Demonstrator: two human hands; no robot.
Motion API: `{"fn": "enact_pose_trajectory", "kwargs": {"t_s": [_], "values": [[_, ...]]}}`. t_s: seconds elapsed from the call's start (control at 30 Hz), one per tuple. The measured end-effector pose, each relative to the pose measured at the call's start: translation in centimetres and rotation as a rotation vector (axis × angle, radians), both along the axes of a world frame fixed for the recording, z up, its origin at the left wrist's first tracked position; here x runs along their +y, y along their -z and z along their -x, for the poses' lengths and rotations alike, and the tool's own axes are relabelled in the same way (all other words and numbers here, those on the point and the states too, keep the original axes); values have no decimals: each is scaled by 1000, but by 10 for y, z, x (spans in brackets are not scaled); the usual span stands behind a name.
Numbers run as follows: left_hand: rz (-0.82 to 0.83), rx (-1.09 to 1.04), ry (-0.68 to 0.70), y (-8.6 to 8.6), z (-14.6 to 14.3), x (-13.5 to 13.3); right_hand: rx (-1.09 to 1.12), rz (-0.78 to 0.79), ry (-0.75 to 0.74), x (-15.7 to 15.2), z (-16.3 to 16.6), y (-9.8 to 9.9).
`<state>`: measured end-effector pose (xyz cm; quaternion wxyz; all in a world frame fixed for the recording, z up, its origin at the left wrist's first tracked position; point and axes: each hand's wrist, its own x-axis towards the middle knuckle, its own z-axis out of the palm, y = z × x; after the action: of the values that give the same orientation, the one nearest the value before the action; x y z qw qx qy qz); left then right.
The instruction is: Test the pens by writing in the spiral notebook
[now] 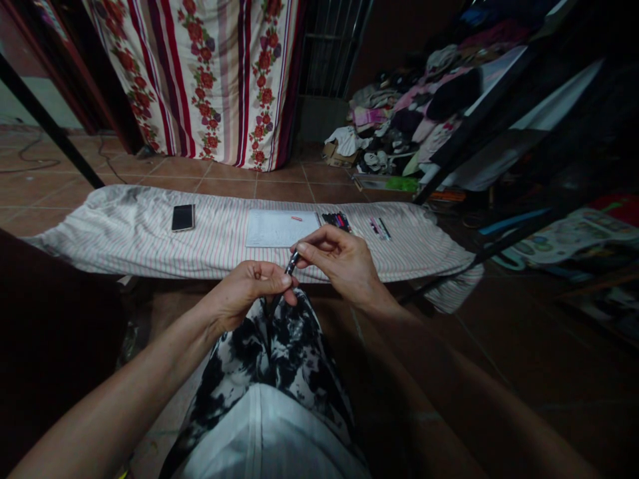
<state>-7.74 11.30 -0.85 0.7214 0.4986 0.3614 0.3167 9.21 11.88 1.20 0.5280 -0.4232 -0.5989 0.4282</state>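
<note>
Between my two hands is a dark pen (292,262) with shiny bands, held tilted above my lap. My left hand (257,286) pinches its lower part between thumb and fingers. The upper end is gripped by the fingertips of my right hand (342,259). Just beyond them lies a spiral notebook (269,229) with faint writing on its page and a small orange-red item (297,218) on top. Several dark pens or markers (337,221) are grouped at the notebook's right edge, partly hidden by my right hand.
A striped cloth (219,243) covers the low bench or table before me. On it, a phone (183,217) lies left and a few slim pens (380,229) right. Behind hangs a flowered curtain (224,80); a heap of clothes (414,113) sits back right. Dark poles slant at both sides.
</note>
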Motion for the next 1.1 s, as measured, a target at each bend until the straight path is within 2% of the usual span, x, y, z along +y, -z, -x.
{"fn": "enact_pose_trajectory", "kwargs": {"t_s": [0.37,0.53,0.7,0.93,1.1], "values": [[-25,16,-12,7,-4,-2,-46,18,27,-4,-1,2],[-72,51,-5,11,-4,-4,8,55,39,-6,-1,14],[-47,20,-22,15,-7,-6,14,22,83,-5,0,25],[-54,1,-38,19,-11,-8,11,58,67,-9,0,21],[-27,-14,-50,22,-10,-7,16,65,75,-10,-1,26]]}}
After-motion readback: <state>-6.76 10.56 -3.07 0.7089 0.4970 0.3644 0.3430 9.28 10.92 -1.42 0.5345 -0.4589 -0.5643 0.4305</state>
